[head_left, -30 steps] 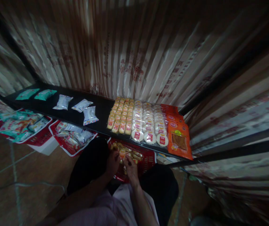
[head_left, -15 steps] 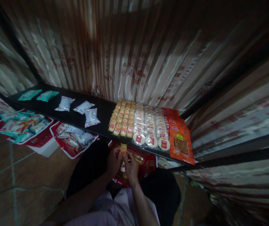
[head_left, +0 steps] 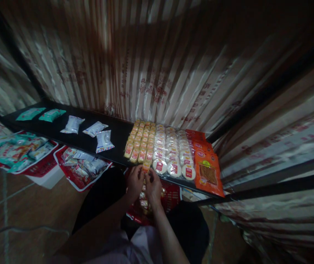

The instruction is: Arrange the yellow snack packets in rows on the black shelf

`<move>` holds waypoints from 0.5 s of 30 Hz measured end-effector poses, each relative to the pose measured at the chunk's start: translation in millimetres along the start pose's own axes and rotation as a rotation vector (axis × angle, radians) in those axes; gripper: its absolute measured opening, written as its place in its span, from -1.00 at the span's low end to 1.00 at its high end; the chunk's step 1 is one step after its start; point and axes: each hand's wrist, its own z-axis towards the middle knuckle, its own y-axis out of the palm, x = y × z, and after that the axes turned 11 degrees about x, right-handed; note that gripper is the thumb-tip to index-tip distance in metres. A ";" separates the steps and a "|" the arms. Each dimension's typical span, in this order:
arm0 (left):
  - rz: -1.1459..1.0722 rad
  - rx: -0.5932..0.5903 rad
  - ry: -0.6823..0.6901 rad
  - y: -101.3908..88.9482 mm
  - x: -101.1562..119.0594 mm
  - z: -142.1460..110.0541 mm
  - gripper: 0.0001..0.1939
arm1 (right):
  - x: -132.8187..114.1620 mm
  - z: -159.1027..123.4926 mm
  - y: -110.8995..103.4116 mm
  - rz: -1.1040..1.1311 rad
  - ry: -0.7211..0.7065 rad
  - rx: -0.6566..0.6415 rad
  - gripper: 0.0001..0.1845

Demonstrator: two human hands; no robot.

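Between the fingertips of my left hand (head_left: 135, 182) and my right hand (head_left: 153, 185) is a small yellow-orange wrapped snack (head_left: 146, 167), held upright at the shelf's front edge. Just beyond it, rows of matching yellow wrapped snacks (head_left: 139, 139) stand on the black shelf (head_left: 120, 143). To their right are rows of round white wrapped cakes (head_left: 173, 150), then orange snack packets (head_left: 208, 165). Below my hands sits a red basket (head_left: 173, 196) with more wrapped snacks inside, partly hidden by my hands and forearms.
White-blue packets (head_left: 104, 141) and green packets (head_left: 52, 114) lie on the shelf's left part. Beneath are a red basket of mixed packets (head_left: 73, 179) and a red basket of green packets (head_left: 45, 163). Dark frame bars (head_left: 245, 192) run along the right; corrugated sheeting stands behind.
Both hands have moved forward and up with the yellow-orange snack, from over the basket to the shelf's front edge by the yellow rows. The camera view has shifted slightly.
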 end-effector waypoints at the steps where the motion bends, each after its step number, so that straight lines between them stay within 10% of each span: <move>1: 0.007 0.005 0.012 1.4 0.6 2.0 -0.72 | -0.2 2.1 1.0 -0.001 -0.008 0.006 -0.60; 15: 0.076 0.014 0.009 0.2 -7.5 17.0 -0.66 | 0.1 10.7 18.0 -0.042 -0.033 -0.009 -0.56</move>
